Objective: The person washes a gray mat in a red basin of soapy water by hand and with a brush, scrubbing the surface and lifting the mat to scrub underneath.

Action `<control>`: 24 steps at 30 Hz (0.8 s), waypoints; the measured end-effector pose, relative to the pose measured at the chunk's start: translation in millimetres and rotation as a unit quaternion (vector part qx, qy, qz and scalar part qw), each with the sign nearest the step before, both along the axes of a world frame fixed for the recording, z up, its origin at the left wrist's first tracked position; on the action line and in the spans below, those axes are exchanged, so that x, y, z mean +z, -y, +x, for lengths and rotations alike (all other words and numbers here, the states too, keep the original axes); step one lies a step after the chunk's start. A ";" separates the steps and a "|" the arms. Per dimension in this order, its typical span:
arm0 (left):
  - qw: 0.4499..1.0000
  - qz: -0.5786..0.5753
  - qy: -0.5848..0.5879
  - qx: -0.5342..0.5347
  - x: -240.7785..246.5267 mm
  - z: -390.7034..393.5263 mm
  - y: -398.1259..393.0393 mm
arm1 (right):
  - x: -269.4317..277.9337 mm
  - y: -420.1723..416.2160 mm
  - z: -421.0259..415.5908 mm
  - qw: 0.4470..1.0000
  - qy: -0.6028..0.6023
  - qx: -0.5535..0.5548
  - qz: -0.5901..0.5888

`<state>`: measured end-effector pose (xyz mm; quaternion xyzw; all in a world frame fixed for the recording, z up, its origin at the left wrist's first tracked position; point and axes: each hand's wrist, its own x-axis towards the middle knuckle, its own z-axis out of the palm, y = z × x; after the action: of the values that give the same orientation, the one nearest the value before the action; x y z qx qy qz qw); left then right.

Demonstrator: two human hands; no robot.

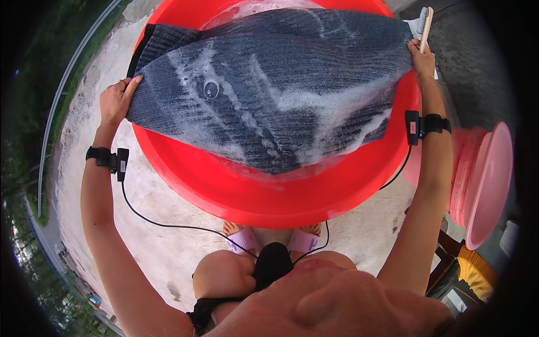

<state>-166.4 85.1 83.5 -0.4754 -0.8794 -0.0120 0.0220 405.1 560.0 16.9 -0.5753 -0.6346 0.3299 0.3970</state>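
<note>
A wet grey-blue ribbed mat or cloth [236, 92] with a dark edge is stretched across a large red plastic basin [269, 202]. Soap suds and bubbles streak its surface. My left hand [117, 99] pinches its left edge, thumb on top. At the opposite side, my right hand [422, 57] grips the right edge near the basin's rim. A scrubbing brush [426, 29] with a light wooden handle and pale bristles stands up at my right hand; whether the hand holds it too I cannot tell. Foamy water [261, 6] shows behind the cloth.
Pink plastic basins or stools [480, 181] stand to the right, near my forearm. Below them lie a yellow cloth [476, 269] and dark items. Cables run from both wrist devices towards my lap. My feet in lilac slippers [244, 240] are close to the basin, on concrete.
</note>
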 end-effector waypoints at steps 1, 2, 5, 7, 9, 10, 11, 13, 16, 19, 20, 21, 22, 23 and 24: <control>1.000 -0.005 -0.002 -0.005 6.2 2.9 0.7 | 4.7 4.5 0.2 1.000 0.014 0.002 -0.001; 1.000 0.001 0.005 -0.011 10.8 6.5 -1.7 | 13.0 4.6 3.5 1.000 0.004 0.017 -0.008; 0.999 -0.024 -0.001 -0.041 39.4 22.4 -13.5 | 38.8 13.0 17.6 1.000 -0.014 0.024 0.000; 0.999 -0.023 0.021 -0.043 60.8 32.3 -9.4 | 63.8 30.4 26.0 0.990 -0.055 0.068 -0.112; 0.997 -0.021 0.060 0.039 76.3 33.6 -8.3 | 107.1 48.2 17.1 0.972 0.010 0.118 -0.204; 0.994 -0.042 0.063 0.073 80.4 35.6 -10.2 | 126.0 56.8 18.9 0.960 0.046 0.144 -0.238; 0.990 -0.063 0.066 0.107 84.9 35.4 -13.3 | 139.0 61.5 17.6 0.948 0.085 0.173 -0.252; 0.984 -0.086 0.072 0.139 89.5 25.7 -14.3 | 149.4 73.0 22.7 0.937 0.120 0.217 -0.247; 0.980 -0.112 0.095 0.135 104.0 10.3 -21.1 | 154.5 70.4 36.8 0.931 0.127 0.257 -0.224; 0.975 -0.168 0.083 0.120 113.0 16.8 -27.6 | 167.0 77.6 38.3 0.927 0.141 0.246 -0.245; 0.964 -0.195 0.114 0.143 120.0 16.3 -28.2 | 168.9 81.8 33.3 0.931 0.153 0.248 -0.222; 0.957 -0.200 0.142 0.152 121.5 16.6 -27.9 | 171.0 86.0 28.8 0.932 0.147 0.239 -0.231; 0.951 -0.204 0.170 0.161 123.0 17.5 -26.6 | 172.3 89.7 25.4 0.933 0.141 0.229 -0.240; 0.943 -0.209 0.196 0.169 125.3 19.0 -25.0 | 172.5 92.0 24.5 0.934 0.135 0.219 -0.249; 0.942 -0.205 0.211 0.163 128.0 23.3 -26.0 | 171.2 92.8 27.1 0.942 0.091 0.219 -0.237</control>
<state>-143.1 111.1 211.5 -0.3061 -0.9128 0.0726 -0.2603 432.2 467.3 188.1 -0.5273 -0.6820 0.4952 0.1078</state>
